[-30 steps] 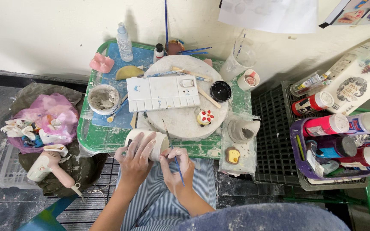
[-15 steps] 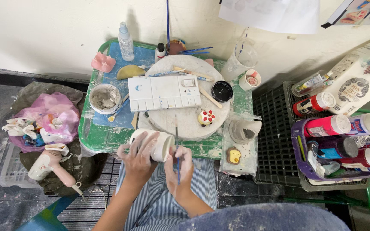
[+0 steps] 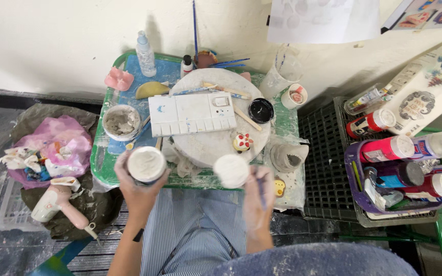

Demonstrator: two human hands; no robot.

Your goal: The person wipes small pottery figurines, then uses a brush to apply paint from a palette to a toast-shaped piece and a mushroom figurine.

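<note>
Gripping a white jar [image 3: 147,164] at the table's [image 3: 129,71] near edge, the left hand [image 3: 138,186] sits left of its lid [image 3: 231,170], which the right hand [image 3: 258,197] holds with a brush [image 3: 260,190].

A: Bright, even light overall; the white wall [image 3: 52,46] at eleven o'clock reads clean, without glare.

B: Shadows?

A: Soft ones. The spray bottle [image 3: 145,53] near twelve o'clock throws a faint shadow up and to the right on the wall, so light seems to come from the lower left.

B: Any blown-out spots?

A: The round white lid [image 3: 231,170] by the right hand [image 3: 258,197] and the white jar [image 3: 147,164] in the left hand [image 3: 138,186] are nearly washed out, little surface detail.

B: Sharpness?

A: The palette [image 3: 192,113] at centre is crisp. The right hand is slightly smeared. The blue fabric [image 3: 313,261] at six o'clock is soft, and wide-angle bending shows at three o'clock.
</note>
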